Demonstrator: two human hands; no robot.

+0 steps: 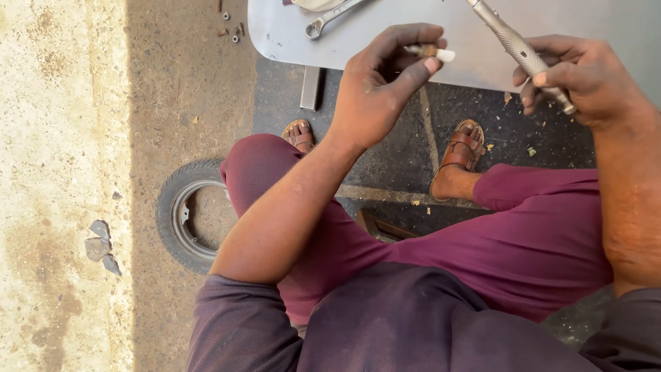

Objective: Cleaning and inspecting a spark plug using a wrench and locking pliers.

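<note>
- As we look down from the head view, the left hand (385,86) pinches a small pale cylindrical piece (434,52) between thumb and forefinger; the piece sits at the fingertips, above the near edge of the grey metal table (289,34).
- We see the right hand (578,79) closed around the knurled metal tool handle (520,49), fingers wrapped near its lower end, the shaft slanting up and leftward over the table.
- We judge that the small piece could slip from the pinch, since only two fingertips hold it and it overhangs the table edge; it would then drop onto the dark floor (496,124) among the scattered chips.
- We judge also that the handle could twist in the palm, because the grip sits at one end only.
- Materials: the handle is bright steel with a cross-hatched grip; the piece looks smooth, off-white at its tip and tan behind; the table is matt sheet metal with a rounded corner.
- A shiny spanner (329,19) lies on the table, well apart from both hands.
- Beneath, we note brown strapped sandals (463,148), maroon trousers (482,248), and a small black rubber tyre (182,213) on rough, grainy ground; loose bolts (233,31) lie beside the table corner.
</note>
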